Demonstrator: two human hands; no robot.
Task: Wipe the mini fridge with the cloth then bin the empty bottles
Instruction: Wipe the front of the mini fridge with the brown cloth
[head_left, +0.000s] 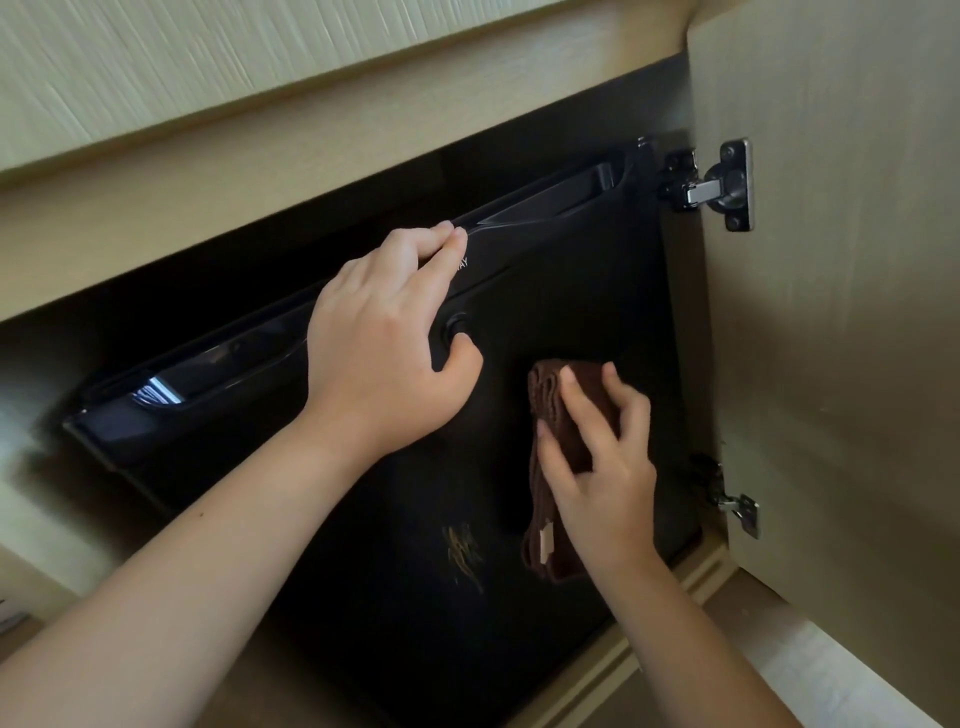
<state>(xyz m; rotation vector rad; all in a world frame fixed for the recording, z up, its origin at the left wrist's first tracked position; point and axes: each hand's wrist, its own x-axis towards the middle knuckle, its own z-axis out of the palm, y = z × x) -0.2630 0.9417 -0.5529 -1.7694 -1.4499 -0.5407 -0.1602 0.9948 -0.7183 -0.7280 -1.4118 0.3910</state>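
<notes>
A black mini fridge (545, 322) sits inside a wooden cupboard. The cupboard door (831, 312) stands open on the right side, with two metal hinges on it.

The left hand (384, 343) rests on the top front of the fridge. Its fingers curl over the long shiny handle strip (545, 205) at the top of the fridge door, and the thumb presses on the door near a small round button (456, 326). It looks like this hand keeps the fridge door steady.

The right hand (597, 457) holds a brown cloth (550, 395) flat against the fridge door. The fingers are spread out wide and press on the cloth, and the thumb sits on its left edge. The cloth is folded and hangs down below the hand. A little white tag shows near its bottom.

This is the wiping step. The bottles are not in view, and no bin is in view either.

Low on the door there are some pale scratchy marks (465, 553), just left of the bottom of the cloth. They may be dirt or scratches; it is too dark to tell.

Next, the right hand needs to slide the cloth across the rest of the door, pushing flat and firm, and go over those marks too.
</notes>
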